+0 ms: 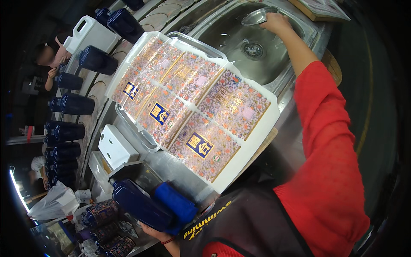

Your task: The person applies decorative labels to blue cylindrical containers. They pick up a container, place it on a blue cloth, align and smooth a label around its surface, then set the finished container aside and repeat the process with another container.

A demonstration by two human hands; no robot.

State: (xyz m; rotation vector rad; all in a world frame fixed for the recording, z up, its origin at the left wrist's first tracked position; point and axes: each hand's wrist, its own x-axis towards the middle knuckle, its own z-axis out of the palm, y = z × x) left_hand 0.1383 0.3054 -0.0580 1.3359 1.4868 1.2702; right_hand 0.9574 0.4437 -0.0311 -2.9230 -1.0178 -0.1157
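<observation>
My right hand (276, 23) reaches over the metal sink (278, 64) at the far right, its fingers closed on the rim of a shiny shallow bowl (258, 16). Low at the left, my left hand (153, 232) shows partly beneath a glossy dark blue bottle (139, 205) and appears to support it; most of its fingers are hidden. Against that bottle lies a brighter blue object (175, 202), perhaps a cloth or sponge. Between my arms, large flower-patterned decal sheets (205, 107) with gold and blue panels lie on a white backing, on a metal tray (137, 128).
Several dark blue bottles (70, 104) line the round plates along the left. A white jug (92, 34) stands behind them. Near the tray sits a white box (115, 145). Patterned bottles (100, 212) and a plastic bag (55, 201) are at lower left. Another person (53, 55) is at far left.
</observation>
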